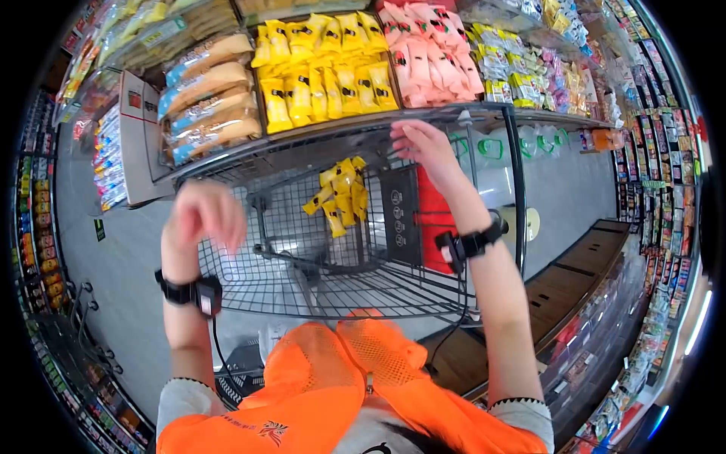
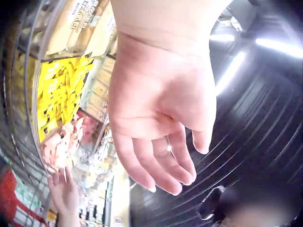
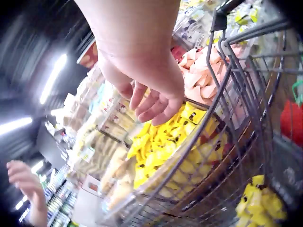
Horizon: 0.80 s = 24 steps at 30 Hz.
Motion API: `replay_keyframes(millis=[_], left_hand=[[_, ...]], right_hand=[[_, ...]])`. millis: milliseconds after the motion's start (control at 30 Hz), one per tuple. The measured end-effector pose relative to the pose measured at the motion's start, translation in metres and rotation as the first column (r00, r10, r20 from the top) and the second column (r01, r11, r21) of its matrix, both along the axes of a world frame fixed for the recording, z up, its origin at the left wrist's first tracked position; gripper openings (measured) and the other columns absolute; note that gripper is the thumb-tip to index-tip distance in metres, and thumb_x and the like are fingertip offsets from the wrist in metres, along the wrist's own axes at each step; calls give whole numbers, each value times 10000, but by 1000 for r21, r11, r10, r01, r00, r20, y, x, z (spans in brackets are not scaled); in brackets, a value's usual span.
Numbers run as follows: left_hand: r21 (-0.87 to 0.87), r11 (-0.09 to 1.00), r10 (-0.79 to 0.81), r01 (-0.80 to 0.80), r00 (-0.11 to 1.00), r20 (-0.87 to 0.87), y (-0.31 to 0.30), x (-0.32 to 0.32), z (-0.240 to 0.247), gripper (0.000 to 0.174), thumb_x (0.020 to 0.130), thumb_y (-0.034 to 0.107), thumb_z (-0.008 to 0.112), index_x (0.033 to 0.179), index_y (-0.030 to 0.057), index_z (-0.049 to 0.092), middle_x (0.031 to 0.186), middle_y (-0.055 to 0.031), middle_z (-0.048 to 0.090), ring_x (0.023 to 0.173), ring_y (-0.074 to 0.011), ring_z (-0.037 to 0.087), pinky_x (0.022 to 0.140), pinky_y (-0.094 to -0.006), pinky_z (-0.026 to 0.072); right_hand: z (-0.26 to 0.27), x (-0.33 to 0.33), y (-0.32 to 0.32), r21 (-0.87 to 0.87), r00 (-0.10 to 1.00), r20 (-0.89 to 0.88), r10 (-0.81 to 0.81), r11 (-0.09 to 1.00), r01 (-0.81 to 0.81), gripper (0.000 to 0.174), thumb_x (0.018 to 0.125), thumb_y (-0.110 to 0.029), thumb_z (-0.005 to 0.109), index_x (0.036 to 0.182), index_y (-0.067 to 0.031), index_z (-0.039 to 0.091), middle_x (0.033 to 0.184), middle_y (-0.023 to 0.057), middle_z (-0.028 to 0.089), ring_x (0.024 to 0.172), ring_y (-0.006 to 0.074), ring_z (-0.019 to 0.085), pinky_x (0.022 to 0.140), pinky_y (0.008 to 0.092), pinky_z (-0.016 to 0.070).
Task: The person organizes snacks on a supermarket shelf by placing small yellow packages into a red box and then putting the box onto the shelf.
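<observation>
A wire shopping cart [image 1: 302,299] stands before the person, with a small heap of yellow packets [image 1: 344,193] [image 3: 260,203] inside. Over the cart's left side hangs the left hand [image 1: 208,216] [image 2: 161,113], its fingers loosely bent and holding nothing. The right hand [image 1: 425,147] [image 3: 144,85] is raised above the cart's far right part, fingers relaxed and empty, near the shelf of yellow packets [image 1: 325,91] [image 2: 59,94] [image 3: 163,146] and pink packets [image 1: 435,68] [image 3: 203,78]. Neither hand touches a packet.
Long brown-and-blue bread packages [image 1: 208,98] lie left of the yellow packets, with a carton [image 1: 140,144] beside them. A red and black panel [image 1: 431,219] is in the cart's right part. Bottles with green handles [image 1: 491,147] stand beyond; a brown wooden ledge [image 1: 567,280] is at the right.
</observation>
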<state>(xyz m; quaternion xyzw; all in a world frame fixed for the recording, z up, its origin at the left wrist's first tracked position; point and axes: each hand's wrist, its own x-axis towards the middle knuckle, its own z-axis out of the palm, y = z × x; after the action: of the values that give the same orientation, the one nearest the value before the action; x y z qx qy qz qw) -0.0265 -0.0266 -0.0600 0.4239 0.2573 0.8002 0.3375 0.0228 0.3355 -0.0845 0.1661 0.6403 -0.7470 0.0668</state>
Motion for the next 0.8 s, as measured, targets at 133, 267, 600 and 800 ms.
replay_keyframes(millis=[133, 267, 600, 800], left_hand=[[-602, 710, 528, -366, 842, 110, 72, -68, -50, 271, 945, 271, 457, 1072, 42, 528, 1072, -99, 576, 975, -204, 574, 864, -324, 454], [-780, 243, 694, -577, 665, -275, 131, -118, -139, 377, 893, 256, 535, 1175, 7, 510, 1126, -144, 570, 1019, -228, 564, 877, -318, 447], [-215, -371, 36, -903, 218, -975, 166, -122, -165, 881, 618, 386, 761, 1273, -39, 353, 1089, -251, 556, 1018, -371, 548, 853, -421, 452], [-463, -217, 335, -859, 380, -862, 167, -110, -154, 769, 703, 294, 718, 1282, -42, 340, 1088, -281, 564, 1011, -404, 562, 833, -417, 469]], right_hand=[[-28, -39, 18, 271, 982, 160, 101, 952, -142, 241, 915, -220, 518, 1084, -65, 592, 965, 33, 616, 816, 106, 592, 696, 247, 488], [-54, -75, 8, 299, 985, 136, 102, 944, -139, 250, 900, -210, 534, 1089, -57, 593, 964, 32, 609, 812, 111, 597, 687, 232, 484], [-125, -149, -67, 820, 985, -99, 145, 572, -2, 618, 744, -354, 663, 1137, 93, 498, 1056, 243, 595, 1008, 307, 588, 833, 330, 471], [-115, -160, -79, 650, 996, 10, -84, 758, 57, 702, 686, -412, 739, 1131, 82, 511, 1029, 190, 624, 930, 282, 621, 797, 319, 479]])
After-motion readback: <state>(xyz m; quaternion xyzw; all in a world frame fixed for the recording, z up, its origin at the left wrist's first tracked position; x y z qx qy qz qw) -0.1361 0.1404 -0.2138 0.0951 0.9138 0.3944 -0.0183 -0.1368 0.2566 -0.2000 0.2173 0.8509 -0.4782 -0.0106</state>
